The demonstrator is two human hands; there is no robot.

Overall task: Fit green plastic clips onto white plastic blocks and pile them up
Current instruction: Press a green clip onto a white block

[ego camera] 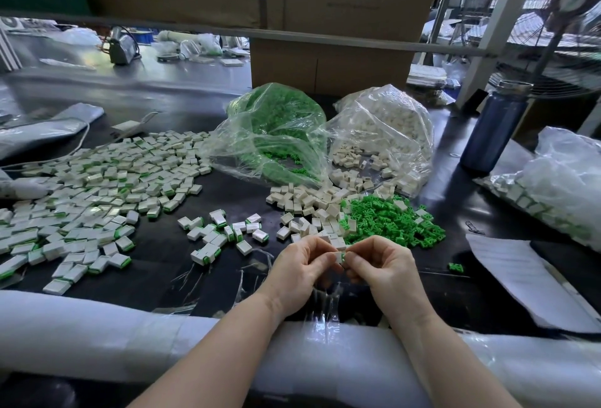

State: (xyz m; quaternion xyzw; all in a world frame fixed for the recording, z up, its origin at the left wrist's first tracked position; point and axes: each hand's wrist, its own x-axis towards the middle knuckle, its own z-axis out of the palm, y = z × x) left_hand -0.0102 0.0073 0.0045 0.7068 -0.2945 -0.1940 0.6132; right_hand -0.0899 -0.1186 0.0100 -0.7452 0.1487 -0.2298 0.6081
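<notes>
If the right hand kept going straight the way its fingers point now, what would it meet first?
The right hand points left, so it would meet the white block pinched between both hands, then the left hand. They already touch.

Both hands, left [300,266] and right [377,266], pinching one white block [338,257] with green clip.

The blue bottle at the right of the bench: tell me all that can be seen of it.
The blue bottle stands upright on the dark bench, at its far right. Its body is a tall dark blue cylinder with a sheen like metal or hard plastic, topped by a silvery, partly see-through cap that is on. Nothing grips it. A crumpled clear plastic bag lies just to its right; whether they touch cannot be told.
</notes>
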